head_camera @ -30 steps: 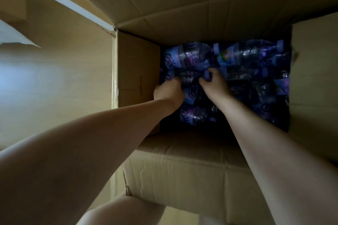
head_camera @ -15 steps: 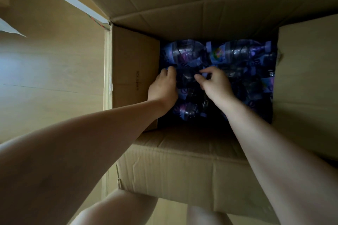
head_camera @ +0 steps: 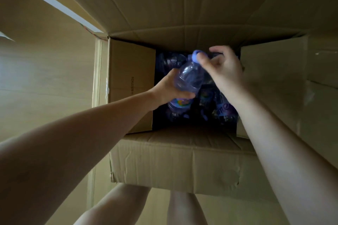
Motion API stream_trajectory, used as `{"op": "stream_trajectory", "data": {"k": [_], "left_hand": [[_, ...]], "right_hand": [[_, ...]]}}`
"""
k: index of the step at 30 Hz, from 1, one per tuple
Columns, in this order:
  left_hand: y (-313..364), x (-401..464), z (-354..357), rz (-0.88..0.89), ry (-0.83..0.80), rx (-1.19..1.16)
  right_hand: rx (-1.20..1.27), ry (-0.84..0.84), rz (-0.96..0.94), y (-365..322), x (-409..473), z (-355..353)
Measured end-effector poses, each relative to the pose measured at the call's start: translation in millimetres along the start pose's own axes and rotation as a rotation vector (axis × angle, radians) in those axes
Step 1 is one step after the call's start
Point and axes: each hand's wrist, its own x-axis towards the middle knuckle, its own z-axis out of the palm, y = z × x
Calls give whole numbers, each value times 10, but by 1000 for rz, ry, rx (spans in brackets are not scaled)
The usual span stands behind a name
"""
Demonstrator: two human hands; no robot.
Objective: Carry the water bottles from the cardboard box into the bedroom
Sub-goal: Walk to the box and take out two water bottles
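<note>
An open cardboard box [head_camera: 182, 166] stands on the floor below me, its flaps spread outward. Inside lie several clear water bottles with purple labels [head_camera: 225, 109], dim in the box's shadow. One water bottle [head_camera: 190, 76] with a purple cap is tilted up above the others. My left hand [head_camera: 168, 89] grips its body from the left. My right hand [head_camera: 223, 67] holds its neck just under the cap, thumb and fingers closed around it.
The box's far flap [head_camera: 182, 5] and right flap [head_camera: 274, 82] stand open around the opening. Light wooden floor [head_camera: 36, 78] runs to the left, with a white strip [head_camera: 51, 2] at top left. My bare legs [head_camera: 182, 210] stand against the box's near wall.
Both hands were pressed down among the bottles. Now they have closed on one bottle and raised it, cap end up, above the rest. The view has moved closer over the box.
</note>
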Motion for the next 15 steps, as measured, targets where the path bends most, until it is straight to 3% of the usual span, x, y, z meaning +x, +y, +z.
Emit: {"op": "stream_trajectory", "data": {"k": [2, 5, 7, 10, 15], "left_hand": [[81, -100, -82, -61, -177, -177], [137, -226, -157, -118, -401, -361], [127, -283, -193, -138, -455, -419], [61, -342, -236, -238, -421, -435], [21, -312, -85, -381, -176, -387]], "right_hand": [[211, -95, 154, 31, -69, 73], [467, -403, 345, 124, -260, 228], [614, -519, 412, 184, -359, 264], [665, -628, 473, 216, -448, 272], [641, -500, 449, 297, -591, 411]]}}
